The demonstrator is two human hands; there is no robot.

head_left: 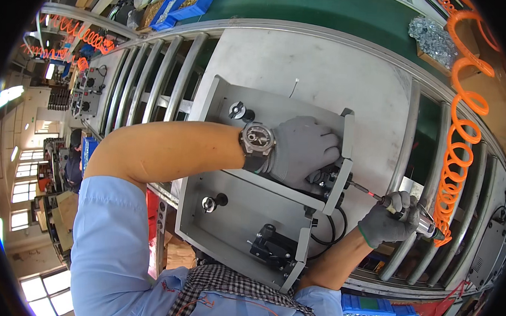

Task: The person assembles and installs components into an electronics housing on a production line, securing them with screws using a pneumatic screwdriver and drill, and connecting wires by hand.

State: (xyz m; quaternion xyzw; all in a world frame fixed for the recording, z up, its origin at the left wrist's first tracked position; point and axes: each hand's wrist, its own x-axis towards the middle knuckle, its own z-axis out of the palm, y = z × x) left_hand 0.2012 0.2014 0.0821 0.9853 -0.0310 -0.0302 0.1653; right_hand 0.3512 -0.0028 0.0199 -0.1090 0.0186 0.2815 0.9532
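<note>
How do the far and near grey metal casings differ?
The far open grey metal casing has the grey-gloved left hand over it, partly covering its black fitting; the near open grey metal casing has no hand over it, its black assembly in clear view. The silver screwdriver points at the far casing's right wall, not the near one's. Both hold a round black-and-silver knob.
</note>
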